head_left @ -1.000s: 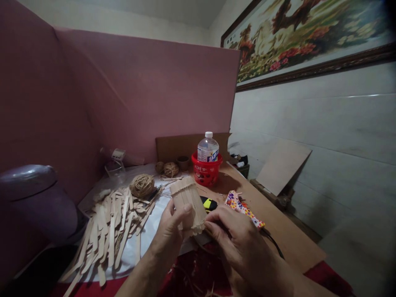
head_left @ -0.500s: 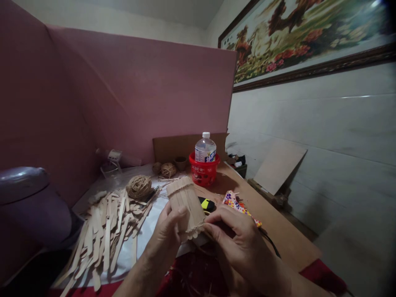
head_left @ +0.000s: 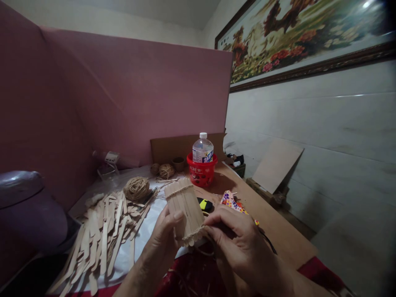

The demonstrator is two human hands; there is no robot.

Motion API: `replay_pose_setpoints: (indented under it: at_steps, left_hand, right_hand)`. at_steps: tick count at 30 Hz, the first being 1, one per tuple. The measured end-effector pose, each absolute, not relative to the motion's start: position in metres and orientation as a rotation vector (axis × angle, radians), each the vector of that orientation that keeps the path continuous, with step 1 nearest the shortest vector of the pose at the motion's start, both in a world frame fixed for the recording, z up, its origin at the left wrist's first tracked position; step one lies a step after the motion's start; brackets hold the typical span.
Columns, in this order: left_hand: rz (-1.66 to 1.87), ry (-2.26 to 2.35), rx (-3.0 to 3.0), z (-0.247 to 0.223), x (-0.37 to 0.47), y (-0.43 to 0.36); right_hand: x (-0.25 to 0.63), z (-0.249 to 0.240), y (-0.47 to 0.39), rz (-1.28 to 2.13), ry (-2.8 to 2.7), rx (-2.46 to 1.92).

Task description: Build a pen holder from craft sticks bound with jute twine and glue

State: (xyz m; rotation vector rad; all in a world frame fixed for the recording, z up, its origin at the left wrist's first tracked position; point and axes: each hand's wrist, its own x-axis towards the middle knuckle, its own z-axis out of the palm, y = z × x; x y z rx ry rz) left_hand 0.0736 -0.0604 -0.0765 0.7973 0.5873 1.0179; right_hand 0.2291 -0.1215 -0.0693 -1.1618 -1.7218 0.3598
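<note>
My left hand (head_left: 167,229) grips a small craft-stick piece (head_left: 185,210) by its left side, thumb lying across the front. The piece is made of flat wooden sticks set side by side, tilted, with a twine band across its top and another near its scalloped lower end. At its lower right corner, my right hand (head_left: 238,235) pinches the twine (head_left: 198,234) between thumb and forefinger. A loose length of twine hangs beneath. Just behind the right hand lie a black-and-yellow tool (head_left: 205,204) and a flower-patterned glue gun (head_left: 230,201), partly covered.
A heap of loose craft sticks (head_left: 103,235) covers the left of the table, with a large twine ball (head_left: 136,188) behind it. Farther back stand a smaller twine ball (head_left: 166,170), a brown pot (head_left: 178,163) and a red bucket (head_left: 201,175) holding a plastic bottle (head_left: 203,149).
The view has shifted slightly, so the background sits a little farther left. Both hands keep their grips on the craft-stick piece and twine, almost unmoved.
</note>
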Motion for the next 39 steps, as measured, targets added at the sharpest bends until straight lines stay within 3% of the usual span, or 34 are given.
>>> replay_pose_setpoints:
  at_steps: [39]
  left_hand:
    - [0.926, 0.377, 0.739, -0.083, 0.056, -0.051]
  right_hand:
    - [0.218, -0.086, -0.129, 0.548, -1.502, -1.167]
